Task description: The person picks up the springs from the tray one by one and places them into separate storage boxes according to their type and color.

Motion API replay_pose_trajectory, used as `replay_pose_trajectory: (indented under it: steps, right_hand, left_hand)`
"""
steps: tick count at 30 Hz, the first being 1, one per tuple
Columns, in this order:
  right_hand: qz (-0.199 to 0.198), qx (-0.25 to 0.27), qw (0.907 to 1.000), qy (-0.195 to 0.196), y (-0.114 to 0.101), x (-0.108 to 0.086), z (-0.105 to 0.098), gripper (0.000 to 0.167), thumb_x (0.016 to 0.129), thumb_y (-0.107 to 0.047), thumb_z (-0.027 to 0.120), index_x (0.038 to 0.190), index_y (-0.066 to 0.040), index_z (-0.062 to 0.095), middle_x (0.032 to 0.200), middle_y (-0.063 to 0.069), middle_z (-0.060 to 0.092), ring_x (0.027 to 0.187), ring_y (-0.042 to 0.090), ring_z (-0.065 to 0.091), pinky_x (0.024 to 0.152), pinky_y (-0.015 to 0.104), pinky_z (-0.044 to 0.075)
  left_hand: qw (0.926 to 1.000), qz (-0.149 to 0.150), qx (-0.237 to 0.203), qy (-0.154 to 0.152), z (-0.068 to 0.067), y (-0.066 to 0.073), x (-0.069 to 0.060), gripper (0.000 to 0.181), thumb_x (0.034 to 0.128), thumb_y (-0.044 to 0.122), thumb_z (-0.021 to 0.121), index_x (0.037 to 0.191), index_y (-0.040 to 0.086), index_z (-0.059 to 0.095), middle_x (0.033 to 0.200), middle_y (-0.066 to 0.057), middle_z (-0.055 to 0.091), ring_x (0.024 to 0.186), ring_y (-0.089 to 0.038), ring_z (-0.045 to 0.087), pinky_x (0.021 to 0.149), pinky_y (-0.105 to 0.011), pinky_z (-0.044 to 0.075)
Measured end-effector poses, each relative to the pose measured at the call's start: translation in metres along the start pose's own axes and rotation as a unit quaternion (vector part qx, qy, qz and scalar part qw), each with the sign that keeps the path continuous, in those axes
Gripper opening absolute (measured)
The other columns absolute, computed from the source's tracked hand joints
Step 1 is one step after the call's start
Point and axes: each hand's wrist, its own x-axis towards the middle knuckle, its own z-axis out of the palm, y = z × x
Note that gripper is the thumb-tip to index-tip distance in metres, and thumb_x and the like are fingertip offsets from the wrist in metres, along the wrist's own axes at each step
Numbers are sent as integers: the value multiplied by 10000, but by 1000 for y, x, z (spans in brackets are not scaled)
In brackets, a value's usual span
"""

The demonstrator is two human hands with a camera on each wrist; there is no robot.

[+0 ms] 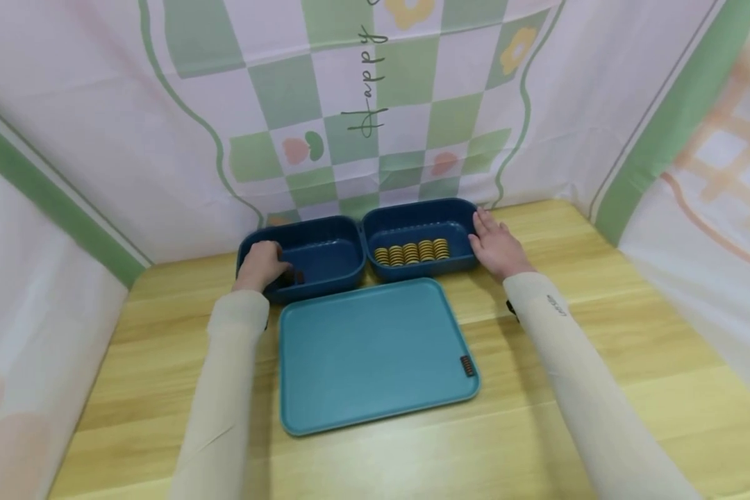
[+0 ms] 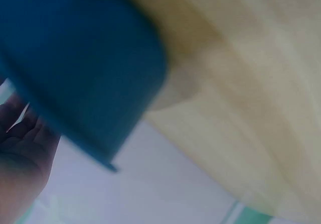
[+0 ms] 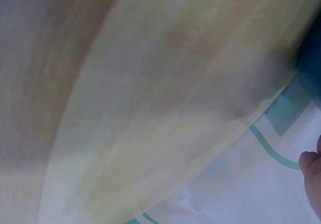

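Note:
My left hand (image 1: 262, 265) reaches over the near left rim into the left navy bin (image 1: 334, 283), its fingertips down by small dark brown pieces (image 1: 299, 277). Whether it grips one is hidden. In the left wrist view, part of that hand (image 2: 25, 156) shows beyond the blue bin wall (image 2: 95, 83). My right hand (image 1: 498, 248) rests its extended fingers on the right end of the other navy bin (image 1: 462, 262). Rows of yellow-and-black striped round pieces (image 1: 411, 253) lie inside that bin. The right wrist view catches only a bit of the hand (image 3: 313, 176).
A teal tray (image 1: 369, 357) lies on the wooden table (image 1: 519, 430) in front of the bins. A small dark brown ridged block (image 1: 467, 366) sits at the tray's right edge. A patterned cloth (image 1: 381, 90) hangs right behind the bins.

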Motion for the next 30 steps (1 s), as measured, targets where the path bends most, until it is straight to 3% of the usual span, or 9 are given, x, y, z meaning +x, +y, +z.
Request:
replay_pose_trajectory:
  steps: [5,9,11,13,16,20,22,25,30]
  right_hand:
    - [15,-82,10000,-31,2,0,1,580,1029,-267,302,1475,65,133,1562,182,33,1428,329,26,1129,514,52]
    - [18,-88,9999,-57,2,-1,1,584,1029,-279,295,1475,62,134,1561,184,36,1427,331,32,1129,514,51]
    - [4,-93,9999,-65,2,-2,0,589,1030,-294,282,1476,61,132,1561,186,37,1426,333,35,1129,513,50]
    - [4,-90,9999,-59,1,-1,0,592,1030,-300,279,1478,57,130,1562,182,36,1427,329,34,1129,512,53]
    - [-4,-84,10000,-42,1,0,0,585,1028,-280,291,1477,59,131,1563,179,29,1427,331,32,1128,516,51]
    - [11,-64,10000,-53,2,-1,0,581,1028,-270,294,1480,54,124,1564,173,21,1428,326,20,1129,514,42]
    - [-4,-39,10000,-54,2,-1,0,585,1029,-278,288,1480,53,117,1565,170,20,1429,320,16,1130,511,37]
    - [-13,16,10000,19,1,-1,0,590,1028,-297,282,1481,47,127,1567,161,35,1431,306,24,1134,498,41]
    - [-47,14,10000,50,-2,-1,0,593,1028,-306,270,1482,47,126,1569,154,30,1432,307,28,1135,496,38]
  left_hand:
    - [9972,567,-94,472,-5,28,-2,361,920,170,613,1179,-80,597,1173,-240,575,1060,-352,559,888,-456,467]
    - [9878,1181,-290,976,2,67,-9,323,912,205,631,1129,-34,637,1120,-186,614,1011,-301,583,860,-417,482]
    - [9817,1541,-398,1042,9,91,-17,299,911,224,637,1106,-3,653,1098,-151,623,986,-264,590,836,-387,491]
    - [9760,1926,-481,895,20,115,-28,291,912,235,638,1105,18,658,1098,-125,619,985,-232,590,826,-355,494]
    - [9649,2547,-501,400,45,150,-45,282,897,213,661,1108,26,661,1086,-96,627,981,-196,592,822,-308,493]
    - [9466,3208,-85,-312,86,184,-64,293,867,211,697,1102,37,671,1072,-61,645,978,-145,602,821,-212,484]
    - [9400,3362,267,-520,103,196,-71,307,858,239,708,1101,54,676,1074,-40,647,971,-118,602,811,-175,478]
    - [9366,3364,704,-682,124,209,-78,308,857,282,705,1097,89,682,1046,-5,639,908,-75,593,755,-154,476]
    - [9299,3434,982,-876,143,221,-86,251,844,327,714,987,123,687,927,33,611,769,-38,551,639,-149,449]
